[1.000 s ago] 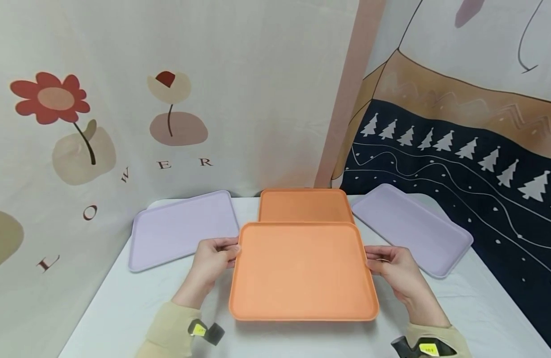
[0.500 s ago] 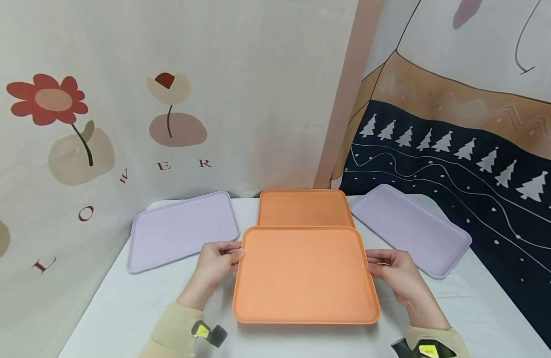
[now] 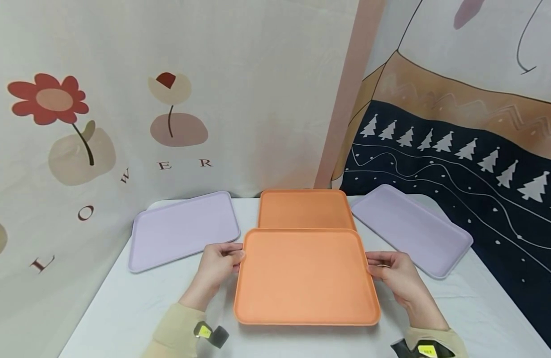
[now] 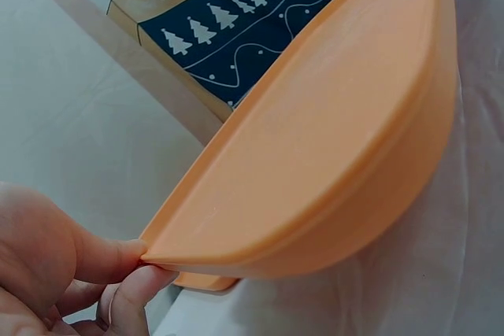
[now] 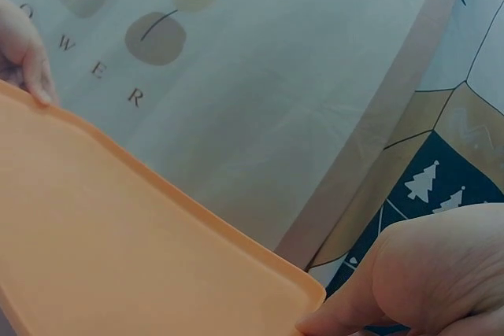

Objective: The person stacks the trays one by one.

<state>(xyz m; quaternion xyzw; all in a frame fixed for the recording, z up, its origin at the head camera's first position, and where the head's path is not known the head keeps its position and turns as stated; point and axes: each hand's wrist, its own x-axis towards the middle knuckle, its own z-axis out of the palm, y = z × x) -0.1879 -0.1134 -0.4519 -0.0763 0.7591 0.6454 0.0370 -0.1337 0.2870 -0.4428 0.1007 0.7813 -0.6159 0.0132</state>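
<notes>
Both hands hold a light orange tray [image 3: 308, 278] by its opposite short sides, near the front of the table. My left hand [image 3: 218, 266] pinches the left rim between thumb and fingers; the left wrist view shows the thumb [image 4: 110, 257] on top and fingers beneath. My right hand [image 3: 398, 273] pinches the right rim in the same way. A shadow shows under the tray's near edge, and its underside shows in the left wrist view. Behind it lies a second orange tray [image 3: 307, 208], its near part hidden by the held one.
A lilac tray [image 3: 183, 231] lies at the left, turned slightly. Another lilac tray [image 3: 414, 231] lies angled at the right. All are on a white-covered table [image 3: 110, 313]. A printed curtain [image 3: 266, 99] and a dark tree-patterned cloth [image 3: 436, 164] rise behind and right.
The held orange tray has moved slightly toward me and a little right, together with both hands. More of the orange tray behind it now shows. The lilac trays have not moved.
</notes>
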